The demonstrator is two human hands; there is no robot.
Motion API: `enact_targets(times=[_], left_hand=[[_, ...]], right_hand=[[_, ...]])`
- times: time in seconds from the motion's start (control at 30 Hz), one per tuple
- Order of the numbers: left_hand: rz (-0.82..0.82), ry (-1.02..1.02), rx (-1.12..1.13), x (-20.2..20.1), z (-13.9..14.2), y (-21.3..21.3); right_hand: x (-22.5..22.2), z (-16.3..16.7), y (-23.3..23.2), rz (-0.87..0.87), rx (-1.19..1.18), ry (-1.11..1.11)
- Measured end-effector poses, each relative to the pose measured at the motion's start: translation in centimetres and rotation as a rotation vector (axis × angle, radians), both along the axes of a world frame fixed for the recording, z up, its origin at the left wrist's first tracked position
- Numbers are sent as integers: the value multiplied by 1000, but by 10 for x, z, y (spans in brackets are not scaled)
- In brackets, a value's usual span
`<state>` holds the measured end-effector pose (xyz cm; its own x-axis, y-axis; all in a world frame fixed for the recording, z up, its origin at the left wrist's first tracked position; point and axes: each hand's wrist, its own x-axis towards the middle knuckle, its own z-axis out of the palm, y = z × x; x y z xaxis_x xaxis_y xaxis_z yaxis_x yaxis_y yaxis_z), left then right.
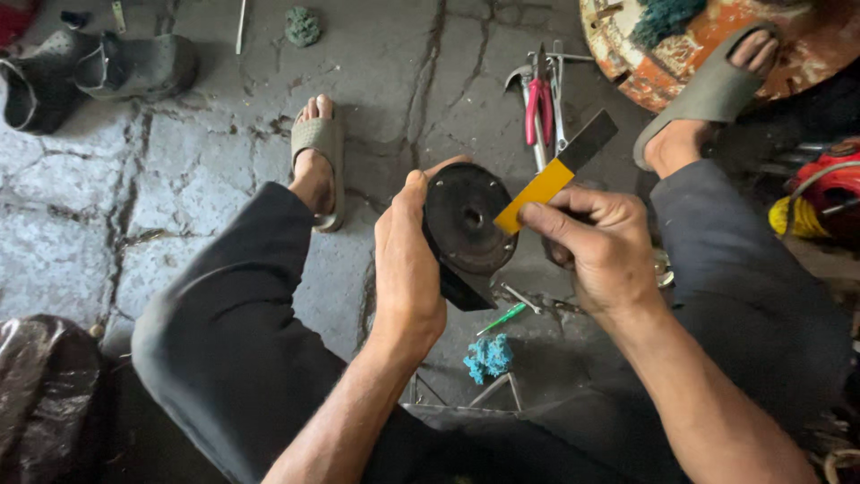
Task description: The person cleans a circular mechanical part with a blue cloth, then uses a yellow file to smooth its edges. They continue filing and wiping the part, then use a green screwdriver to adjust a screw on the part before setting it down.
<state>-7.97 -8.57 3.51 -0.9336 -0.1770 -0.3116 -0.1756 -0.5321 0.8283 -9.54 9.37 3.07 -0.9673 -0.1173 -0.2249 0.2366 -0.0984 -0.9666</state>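
You hold a black disc and lay a yellow strip across it.

Your left hand (408,260) grips the round black disc (468,218) by its rim, face toward you. From 4 o'clock, your right hand (596,242) pinches a yellow and black strip (555,173), its long axis running from the disc's centre toward 2 o'clock.

The person wears dark grey trousers (224,332), loose and creased at the knees, on both legs. Both forearms are bare, with no sleeves, watch or rings showing on the left hand (408,260) or the right hand (596,246). On each foot is an open-toed grey-green slide sandal (321,148) with one broad strap.
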Motion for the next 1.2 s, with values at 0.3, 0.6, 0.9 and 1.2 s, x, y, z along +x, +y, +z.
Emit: enact_targets(times=[0.3, 0.6, 0.9, 1.2], left_hand=[[0, -14, 58, -1, -3, 1], [5, -23, 100, 0, -2, 3], [8, -75, 116, 0, -4, 1], [59, -149, 218, 1, -13, 2]], right_hand=[[0, 5, -2, -12, 54, 7], [0, -2, 4, -3, 7, -18], [-2, -3, 4, -22, 7, 1], [-3, -1, 8, -19, 138, 16]])
